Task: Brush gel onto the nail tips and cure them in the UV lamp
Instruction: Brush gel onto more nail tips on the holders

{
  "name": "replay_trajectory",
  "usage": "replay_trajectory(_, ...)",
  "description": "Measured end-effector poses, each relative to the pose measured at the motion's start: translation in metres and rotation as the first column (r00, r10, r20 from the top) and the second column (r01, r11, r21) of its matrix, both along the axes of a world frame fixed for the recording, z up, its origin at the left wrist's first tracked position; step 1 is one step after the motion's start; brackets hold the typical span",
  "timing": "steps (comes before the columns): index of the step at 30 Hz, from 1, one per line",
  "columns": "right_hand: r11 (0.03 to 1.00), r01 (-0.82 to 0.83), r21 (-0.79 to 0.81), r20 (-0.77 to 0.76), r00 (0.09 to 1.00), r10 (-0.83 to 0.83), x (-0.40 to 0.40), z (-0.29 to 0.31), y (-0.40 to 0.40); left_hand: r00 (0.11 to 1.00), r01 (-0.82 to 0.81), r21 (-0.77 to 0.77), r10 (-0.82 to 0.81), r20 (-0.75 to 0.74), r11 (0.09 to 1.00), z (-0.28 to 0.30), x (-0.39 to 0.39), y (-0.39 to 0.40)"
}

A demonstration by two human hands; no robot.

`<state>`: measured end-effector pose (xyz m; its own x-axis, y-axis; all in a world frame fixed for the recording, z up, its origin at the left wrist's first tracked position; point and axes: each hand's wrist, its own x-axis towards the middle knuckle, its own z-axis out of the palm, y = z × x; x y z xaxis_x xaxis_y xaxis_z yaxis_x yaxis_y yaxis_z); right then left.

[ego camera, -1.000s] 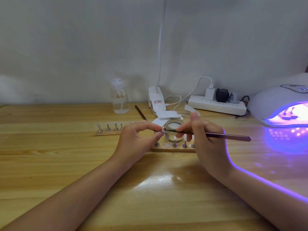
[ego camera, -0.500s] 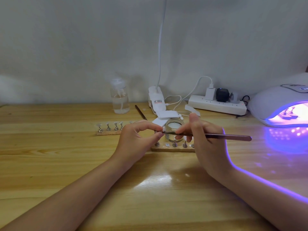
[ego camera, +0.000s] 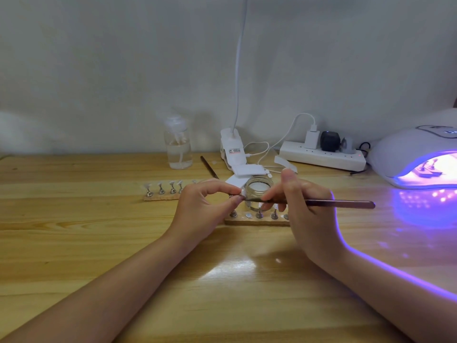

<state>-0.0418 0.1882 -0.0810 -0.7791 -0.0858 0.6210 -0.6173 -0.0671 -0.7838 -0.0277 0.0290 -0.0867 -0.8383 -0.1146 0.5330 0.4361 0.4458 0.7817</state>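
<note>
My left hand [ego camera: 206,206] pinches a small nail tip on its stand [ego camera: 239,193] between thumb and forefinger. My right hand [ego camera: 305,214] grips a slim brown brush [ego camera: 338,203], whose bristle end touches that nail tip. Just behind the hands stands an open glass gel jar [ego camera: 258,191]. A wooden holder [ego camera: 257,220] with metal stands lies below the brush. A second holder [ego camera: 160,195] with several nail tips sits to the left. The white UV lamp [ego camera: 405,157] glows purple at the right, with nail stands inside it.
A clear pump bottle [ego camera: 178,147] stands at the back. A second brush [ego camera: 209,167] lies beside a white clip lamp base [ego camera: 232,151]. A power strip [ego camera: 321,157] with plugs and cables runs along the wall. Everything rests on a wooden table [ego camera: 74,243].
The brush tip has slid slightly along the nail tip; both hands stay almost in place.
</note>
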Motion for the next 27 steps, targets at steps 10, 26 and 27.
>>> replay_trajectory(10, 0.997, 0.024, 0.074, -0.065, 0.998, -0.020, -0.0024, 0.0026, 0.0019, 1.000, -0.002, 0.019, 0.002, 0.010, 1.000, 0.0020, 0.0013, 0.0022)
replay_trajectory(26, 1.000, -0.008, 0.027, 0.013, 1.000, 0.008, -0.0008, 0.0021, 0.0001, 1.000, -0.007, 0.009, 0.007, 0.011, 1.000, 0.0015, 0.0018, 0.0018)
replay_trajectory(27, 0.999, -0.024, 0.022, 0.010, 1.000, 0.024, 0.0005, 0.0022, 0.0004, 1.000, -0.011, 0.004, 0.011, 0.008, 1.000, 0.0013, 0.0018, 0.0016)
